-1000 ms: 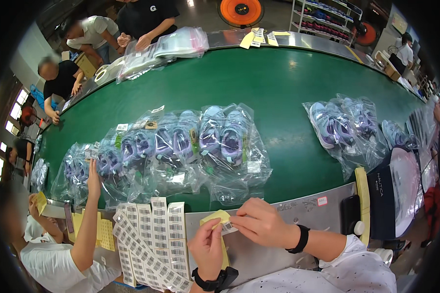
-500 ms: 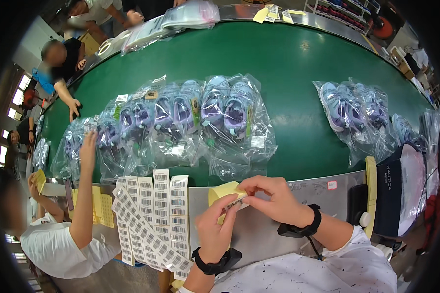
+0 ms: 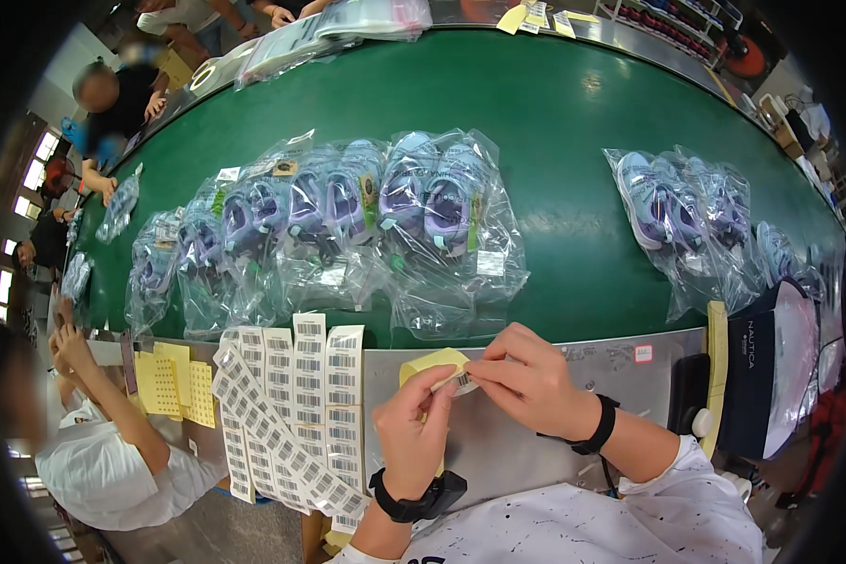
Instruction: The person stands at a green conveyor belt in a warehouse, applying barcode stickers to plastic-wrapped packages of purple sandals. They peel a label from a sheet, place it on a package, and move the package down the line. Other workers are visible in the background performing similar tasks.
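A strip of barcode stickers on yellow backing paper (image 3: 429, 362) curls between my hands over the metal ledge. My left hand (image 3: 406, 434) pinches the strip between thumb and fingers. With thumb and forefinger together, my right hand (image 3: 533, 383) grips the end of a white barcode sticker (image 3: 462, 381) at the strip's edge. Whether that sticker is partly peeled I cannot tell. Past my hands, a pair of blue and purple shoes in a clear plastic bag (image 3: 449, 211) lies on the green conveyor belt (image 3: 555, 103).
More bagged shoes (image 3: 334, 202) line up leftward, and others (image 3: 677, 207) lie at the right. Several barcode sheets (image 3: 310, 404) hang over the ledge at my left. A dark cap (image 3: 757, 376) and a black object (image 3: 689, 395) sit at the right. A co-worker in white (image 3: 113, 461) is at my left.
My hands stay close together at the sticker strip, with slight finger movement. The co-worker's arm has drawn back from the shoes. One bagged pair now lies farther off, by another person's hand.
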Demonstrator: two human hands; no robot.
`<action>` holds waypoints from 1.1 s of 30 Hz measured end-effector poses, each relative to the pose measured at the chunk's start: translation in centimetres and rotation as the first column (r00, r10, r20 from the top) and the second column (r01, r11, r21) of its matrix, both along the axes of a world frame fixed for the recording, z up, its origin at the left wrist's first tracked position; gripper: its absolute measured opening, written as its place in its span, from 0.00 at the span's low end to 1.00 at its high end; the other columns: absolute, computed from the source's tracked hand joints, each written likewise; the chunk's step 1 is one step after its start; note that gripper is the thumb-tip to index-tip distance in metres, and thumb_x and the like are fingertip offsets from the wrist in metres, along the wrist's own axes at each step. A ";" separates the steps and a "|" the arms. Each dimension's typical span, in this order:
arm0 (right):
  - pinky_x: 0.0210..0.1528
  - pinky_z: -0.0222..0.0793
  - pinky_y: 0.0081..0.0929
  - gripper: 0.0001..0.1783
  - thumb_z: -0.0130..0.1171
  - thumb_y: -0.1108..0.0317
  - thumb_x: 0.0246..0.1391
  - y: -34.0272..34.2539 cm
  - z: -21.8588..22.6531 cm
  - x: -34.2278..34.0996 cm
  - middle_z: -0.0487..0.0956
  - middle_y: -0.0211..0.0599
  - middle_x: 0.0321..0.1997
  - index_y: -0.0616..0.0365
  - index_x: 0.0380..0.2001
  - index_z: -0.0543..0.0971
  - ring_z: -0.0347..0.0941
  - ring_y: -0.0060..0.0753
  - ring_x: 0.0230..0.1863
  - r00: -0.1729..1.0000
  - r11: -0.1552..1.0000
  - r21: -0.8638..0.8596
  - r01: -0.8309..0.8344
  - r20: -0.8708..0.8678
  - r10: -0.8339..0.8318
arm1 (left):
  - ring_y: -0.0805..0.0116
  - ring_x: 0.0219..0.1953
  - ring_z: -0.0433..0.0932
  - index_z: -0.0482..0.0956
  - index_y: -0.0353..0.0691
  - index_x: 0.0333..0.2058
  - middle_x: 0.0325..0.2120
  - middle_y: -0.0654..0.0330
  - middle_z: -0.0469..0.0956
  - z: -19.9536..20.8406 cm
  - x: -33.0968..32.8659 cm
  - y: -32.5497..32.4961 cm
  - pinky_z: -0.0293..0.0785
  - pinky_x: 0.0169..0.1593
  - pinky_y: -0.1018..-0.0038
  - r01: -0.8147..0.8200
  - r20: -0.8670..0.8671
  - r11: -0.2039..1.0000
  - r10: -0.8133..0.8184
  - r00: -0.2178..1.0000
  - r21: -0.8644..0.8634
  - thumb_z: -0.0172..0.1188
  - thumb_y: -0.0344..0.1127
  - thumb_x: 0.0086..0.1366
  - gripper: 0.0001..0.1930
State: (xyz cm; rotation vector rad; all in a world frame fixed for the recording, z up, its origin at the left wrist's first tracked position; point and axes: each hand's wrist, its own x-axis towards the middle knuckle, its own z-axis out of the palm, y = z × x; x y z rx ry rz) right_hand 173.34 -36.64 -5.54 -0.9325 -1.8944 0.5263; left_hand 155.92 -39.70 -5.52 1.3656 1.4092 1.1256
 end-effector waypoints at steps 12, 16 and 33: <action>0.31 0.68 0.30 0.10 0.64 0.80 0.42 -0.4 0.7 1.0 0.74 0.39 0.30 0.63 0.32 0.79 0.70 0.39 0.31 0.992 0.990 -0.140 0.012 -0.119 -0.029 | 0.78 0.26 0.78 0.80 0.34 0.40 0.27 0.58 0.81 0.1 1.5 -0.1 0.72 0.29 0.81 0.006 0.062 1.000 -0.007 0.998 0.023 0.62 0.24 0.58 0.10; 0.31 0.68 0.29 0.10 0.63 0.80 0.42 -0.5 0.5 1.7 0.74 0.39 0.31 0.63 0.32 0.79 0.70 0.39 0.32 0.997 0.988 -0.156 -0.018 -0.081 0.006 | 0.78 0.25 0.77 0.80 0.34 0.39 0.27 0.59 0.81 0.5 2.1 -0.5 0.72 0.29 0.81 0.003 0.025 1.000 -0.002 1.000 -0.030 0.63 0.25 0.58 0.09; 0.28 0.64 0.31 0.16 0.61 0.77 0.31 -1.0 0.4 3.4 0.72 0.37 0.29 0.64 0.31 0.80 0.69 0.37 0.28 0.990 0.969 0.244 0.033 0.126 -0.065 | 0.87 0.18 0.63 0.79 0.35 0.39 0.17 0.70 0.72 0.7 4.3 -0.6 0.56 0.20 0.86 -0.063 0.151 0.993 0.078 0.985 -0.102 0.61 0.23 0.58 0.09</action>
